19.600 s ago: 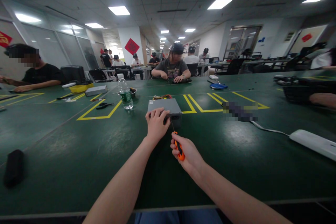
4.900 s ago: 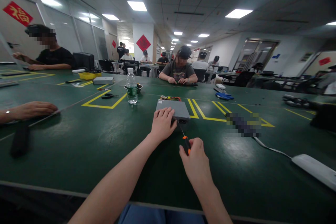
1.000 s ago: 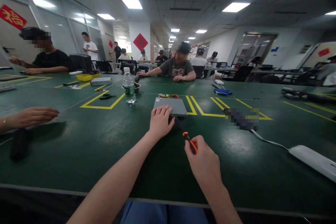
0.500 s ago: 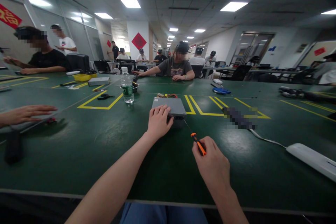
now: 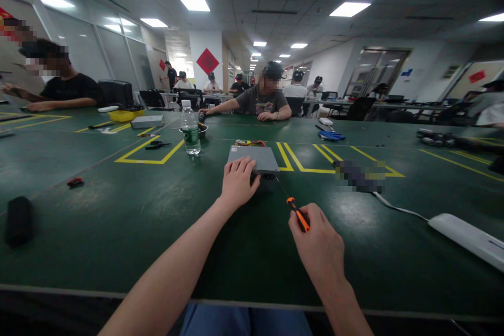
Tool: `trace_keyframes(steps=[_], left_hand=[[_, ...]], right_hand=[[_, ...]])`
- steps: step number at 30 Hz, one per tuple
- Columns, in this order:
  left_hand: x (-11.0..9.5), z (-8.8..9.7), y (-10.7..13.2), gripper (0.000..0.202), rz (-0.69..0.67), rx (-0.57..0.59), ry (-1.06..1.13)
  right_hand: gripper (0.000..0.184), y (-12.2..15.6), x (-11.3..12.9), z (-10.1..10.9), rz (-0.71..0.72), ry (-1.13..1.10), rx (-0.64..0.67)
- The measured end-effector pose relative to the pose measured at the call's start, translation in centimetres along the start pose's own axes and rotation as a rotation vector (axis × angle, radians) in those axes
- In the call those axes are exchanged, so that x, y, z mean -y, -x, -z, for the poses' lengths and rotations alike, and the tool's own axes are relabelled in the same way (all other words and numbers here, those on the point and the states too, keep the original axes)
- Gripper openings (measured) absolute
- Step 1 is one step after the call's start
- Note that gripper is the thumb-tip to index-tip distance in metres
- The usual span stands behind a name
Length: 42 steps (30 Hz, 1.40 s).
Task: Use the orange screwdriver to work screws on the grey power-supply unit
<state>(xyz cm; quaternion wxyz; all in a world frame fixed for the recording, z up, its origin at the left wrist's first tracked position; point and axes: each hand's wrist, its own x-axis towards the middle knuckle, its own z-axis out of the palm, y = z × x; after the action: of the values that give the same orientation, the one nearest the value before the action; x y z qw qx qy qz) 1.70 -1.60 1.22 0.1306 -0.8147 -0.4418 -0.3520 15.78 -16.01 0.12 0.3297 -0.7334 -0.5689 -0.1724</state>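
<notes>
A grey metal power supply unit [image 5: 258, 156] lies on the green table, its socket side facing me and a bundle of coloured wires [image 5: 251, 143] at its far side. My left hand [image 5: 238, 182] grips its near left part, fingers over the top and thumb at the front face. In my right hand [image 5: 317, 231] is a screwdriver [image 5: 298, 214] with an orange and black handle. Its thin shaft slants up and left, with the tip at the unit's near right corner. Whether the tip sits in a screw is too small to tell.
A water bottle [image 5: 190, 128] stands left of the unit beside a bowl [image 5: 202, 130]. Yellow tape marks the table. To the right lie a blurred dark object [image 5: 356, 176] and a white power strip [image 5: 464, 239]; at left, a black case [image 5: 19, 220]. A person [image 5: 263, 97] sits opposite.
Another person's hand at the far left has left the view, uncovering a small red item. My hands, the power supply unit and the screwdriver hold nearly the same position.
</notes>
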Motion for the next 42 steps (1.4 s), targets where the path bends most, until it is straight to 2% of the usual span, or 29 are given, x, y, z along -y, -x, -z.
trace_keyframes(steps=[8, 11, 18, 24, 28, 31, 33, 38, 42], left_hand=[[0.1, 0.0, 0.0, 0.036, -0.005, -0.004, -0.004], [0.1, 0.0, 0.0, 0.036, -0.004, -0.003, -0.002], [0.0, 0.2, 0.0, 0.036, -0.006, 0.0, 0.003], [0.1, 0.0, 0.0, 0.037, -0.008, 0.007, -0.013], [0.1, -0.1, 0.1, 0.037, -0.011, -0.002, -0.015], [0.1, -0.1, 0.1, 0.037, -0.015, -0.007, -0.012], [0.1, -0.1, 0.0, 0.037, -0.016, -0.003, -0.012], [0.1, -0.1, 0.0, 0.038, -0.009, 0.007, -0.013], [0.1, 0.0, 0.0, 0.038, -0.01, 0.006, -0.01]], right_hand=[[0.013, 0.0, -0.1, 0.1, -0.003, 0.014, 0.036], [0.013, -0.1, 0.0, 0.1, 0.005, 0.012, 0.007], [0.016, 0.4, 0.4, -0.3, 0.217, -0.041, -0.124], [0.022, 0.8, 0.1, 0.0, 0.271, -0.012, -0.183], [0.028, 0.7, 0.0, 0.0, 0.243, -0.004, -0.179], [0.033, 0.6, 0.1, -0.1, 0.215, -0.009, -0.125], [0.032, 0.6, 0.3, -0.2, 0.208, -0.026, -0.1], [0.023, 0.9, 0.5, -0.4, 0.179, -0.048, -0.136], [0.026, 1.0, 0.3, -0.3, 0.172, 0.004, -0.106]])
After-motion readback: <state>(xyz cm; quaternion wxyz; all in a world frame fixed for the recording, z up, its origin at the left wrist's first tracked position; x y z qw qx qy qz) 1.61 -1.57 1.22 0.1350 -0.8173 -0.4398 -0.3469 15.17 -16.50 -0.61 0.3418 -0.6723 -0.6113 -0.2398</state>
